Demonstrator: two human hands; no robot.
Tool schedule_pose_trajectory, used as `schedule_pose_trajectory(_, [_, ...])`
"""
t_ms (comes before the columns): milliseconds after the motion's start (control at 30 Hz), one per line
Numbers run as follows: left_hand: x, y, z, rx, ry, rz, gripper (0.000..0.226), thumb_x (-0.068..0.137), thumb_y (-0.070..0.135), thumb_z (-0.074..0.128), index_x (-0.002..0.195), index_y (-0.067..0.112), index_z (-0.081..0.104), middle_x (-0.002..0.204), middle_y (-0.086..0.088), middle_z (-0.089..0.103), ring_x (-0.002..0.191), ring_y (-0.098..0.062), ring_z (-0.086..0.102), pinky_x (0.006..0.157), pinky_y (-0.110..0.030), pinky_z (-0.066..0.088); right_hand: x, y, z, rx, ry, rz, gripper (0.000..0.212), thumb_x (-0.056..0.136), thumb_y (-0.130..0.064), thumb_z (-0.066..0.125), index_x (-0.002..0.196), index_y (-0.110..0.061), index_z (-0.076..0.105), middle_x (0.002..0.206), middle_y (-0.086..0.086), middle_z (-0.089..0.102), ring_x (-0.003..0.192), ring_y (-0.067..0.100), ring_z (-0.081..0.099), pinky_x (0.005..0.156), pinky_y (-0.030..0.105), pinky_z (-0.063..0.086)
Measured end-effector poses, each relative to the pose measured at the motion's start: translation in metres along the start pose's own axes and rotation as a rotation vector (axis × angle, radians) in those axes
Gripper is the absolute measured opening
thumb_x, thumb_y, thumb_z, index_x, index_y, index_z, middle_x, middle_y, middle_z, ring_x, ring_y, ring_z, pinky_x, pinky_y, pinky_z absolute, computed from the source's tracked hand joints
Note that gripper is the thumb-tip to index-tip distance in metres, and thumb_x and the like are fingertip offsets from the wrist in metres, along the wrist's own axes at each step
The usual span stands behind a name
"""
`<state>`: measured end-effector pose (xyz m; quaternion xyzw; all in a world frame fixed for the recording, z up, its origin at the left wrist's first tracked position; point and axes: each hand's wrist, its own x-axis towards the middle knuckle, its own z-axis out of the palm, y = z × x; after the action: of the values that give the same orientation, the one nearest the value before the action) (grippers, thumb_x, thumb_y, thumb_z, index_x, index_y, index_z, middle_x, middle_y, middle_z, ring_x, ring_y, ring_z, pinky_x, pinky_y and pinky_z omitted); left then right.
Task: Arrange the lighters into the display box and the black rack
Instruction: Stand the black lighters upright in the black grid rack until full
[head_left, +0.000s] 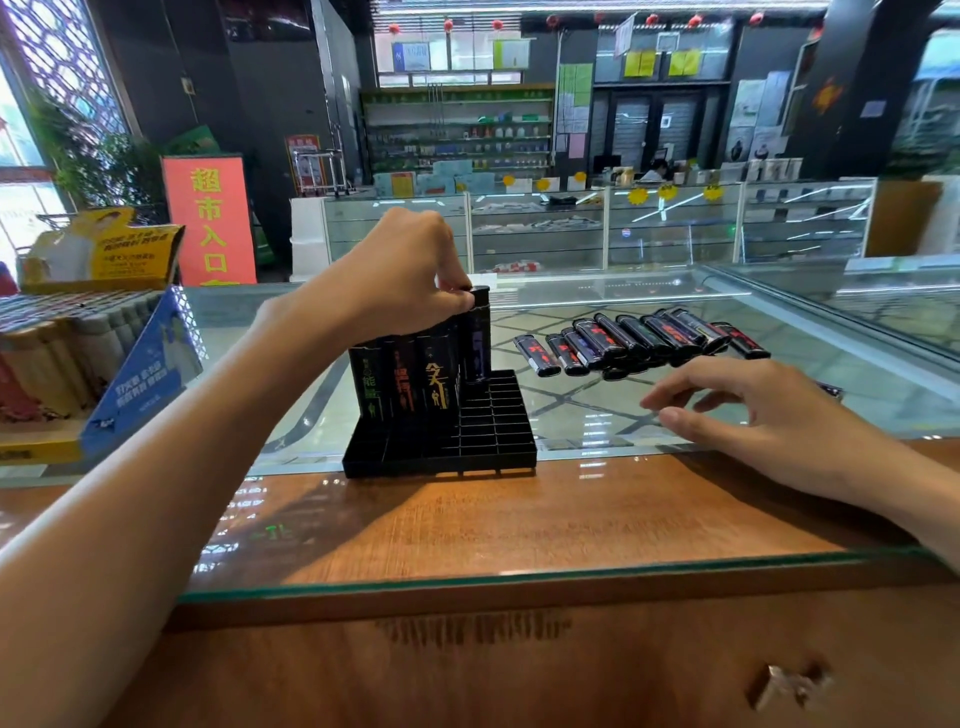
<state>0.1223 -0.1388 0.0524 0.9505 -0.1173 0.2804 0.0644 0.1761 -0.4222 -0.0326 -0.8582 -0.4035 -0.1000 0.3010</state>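
Right hand (769, 415) hovers over the glass table (597, 410), fingers (670, 397) spread, holding nothing. Further back, the black rack (467, 436) holds a few upright lighters; left hand (410, 265) pinches one lighter (477, 338) by its cap. They're probably light, stiff, slick plastic, so grip the top. Loose lighters (639, 340) lie far right.

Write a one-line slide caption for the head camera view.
Left hand seats a black lighter in the black rack; right hand hovers near loose lighters on the glass counter.
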Motion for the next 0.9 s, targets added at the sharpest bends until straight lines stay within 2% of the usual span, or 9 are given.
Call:
schedule_pose_trajectory(100, [0.005,0.003,0.0,0.06,-0.036,-0.006,0.016,0.085,0.013,0.067,0.09,0.0,0.075,0.082,-0.011,0.068,0.062,-0.012,0.048,0.059,-0.01,0.031,-0.001,-0.001,0.0,0.003,0.005,0.004,0.015,0.085,-0.031,0.061,0.098,-0.032,0.068,0.099,-0.02,0.066,0.093,0.0,0.06,0.085,0.036,0.052])
schedule_pose_trajectory(200, [0.007,0.004,-0.002,0.121,-0.071,-0.01,0.017,0.085,0.015,0.067,0.088,0.001,0.075,0.081,-0.01,0.066,0.075,-0.02,0.053,0.077,-0.03,0.045,-0.001,-0.002,0.0,0.0,0.007,0.007,0.015,0.085,-0.03,0.061,0.098,-0.031,0.068,0.099,-0.02,0.066,0.093,0.002,0.06,0.085,0.037,0.052])
schedule_pose_trajectory(333, [0.008,0.004,0.001,0.103,-0.087,0.016,0.025,0.084,0.025,0.068,0.095,0.003,0.074,0.085,-0.009,0.067,0.067,-0.012,0.045,0.067,-0.024,0.035,-0.001,-0.003,-0.001,-0.006,0.008,0.012,0.015,0.085,-0.029,0.062,0.098,-0.031,0.068,0.099,-0.02,0.066,0.092,0.0,0.06,0.084,0.035,0.052])
schedule_pose_trajectory(433, [0.008,0.007,0.009,0.09,-0.046,-0.014,0.045,0.082,0.044,0.065,0.083,0.0,0.073,0.079,-0.011,0.066,0.068,-0.014,0.048,0.066,-0.03,0.042,-0.001,-0.003,-0.001,-0.004,0.008,0.015,0.014,0.085,-0.029,0.062,0.098,-0.033,0.068,0.099,-0.021,0.065,0.092,-0.002,0.059,0.083,0.034,0.052])
schedule_pose_trajectory(567, [0.006,0.008,0.012,0.025,0.081,-0.013,0.03,0.084,0.027,0.069,0.079,-0.002,0.074,0.071,-0.012,0.069,0.06,-0.02,0.06,0.056,-0.017,0.042,-0.001,-0.004,0.0,-0.012,0.006,0.016,0.014,0.085,-0.028,0.063,0.098,-0.031,0.068,0.098,-0.02,0.066,0.093,0.0,0.06,0.084,0.036,0.052])
schedule_pose_trajectory(633, [0.004,0.008,0.01,-0.025,0.112,-0.009,0.018,0.081,0.019,0.073,0.085,0.002,0.076,0.076,-0.009,0.072,0.057,-0.012,0.059,0.06,-0.012,0.046,-0.001,-0.003,0.0,-0.018,0.004,0.011,0.015,0.086,-0.027,0.063,0.099,-0.028,0.069,0.098,-0.018,0.066,0.094,0.003,0.061,0.085,0.038,0.051])
schedule_pose_trajectory(733, [0.0,0.007,0.004,-0.067,0.123,-0.018,0.014,0.076,0.012,0.076,0.089,0.007,0.076,0.066,0.007,0.063,0.051,0.008,0.051,0.055,0.002,0.036,-0.001,-0.003,0.0,-0.019,0.014,0.003,0.015,0.085,-0.027,0.063,0.098,-0.028,0.07,0.096,-0.02,0.067,0.093,0.001,0.061,0.084,0.036,0.051])
schedule_pose_trajectory(833, [-0.002,0.007,0.001,-0.075,0.088,-0.007,0.014,0.075,0.008,0.076,0.089,0.006,0.075,0.062,0.017,0.053,0.052,0.021,0.049,0.054,0.004,0.034,-0.001,-0.003,0.0,-0.02,0.023,0.005,0.013,0.084,-0.027,0.064,0.096,-0.031,0.069,0.095,-0.021,0.066,0.092,-0.003,0.059,0.082,0.033,0.051])
schedule_pose_trajectory(900, [-0.002,0.006,-0.001,-0.067,0.065,-0.001,0.014,0.075,0.006,0.076,0.089,0.005,0.075,0.063,0.017,0.052,0.051,0.023,0.047,0.054,0.006,0.033,-0.001,-0.003,0.001,-0.028,0.018,0.001,0.014,0.085,-0.027,0.064,0.097,-0.029,0.07,0.095,-0.019,0.067,0.092,-0.001,0.06,0.083,0.034,0.051])
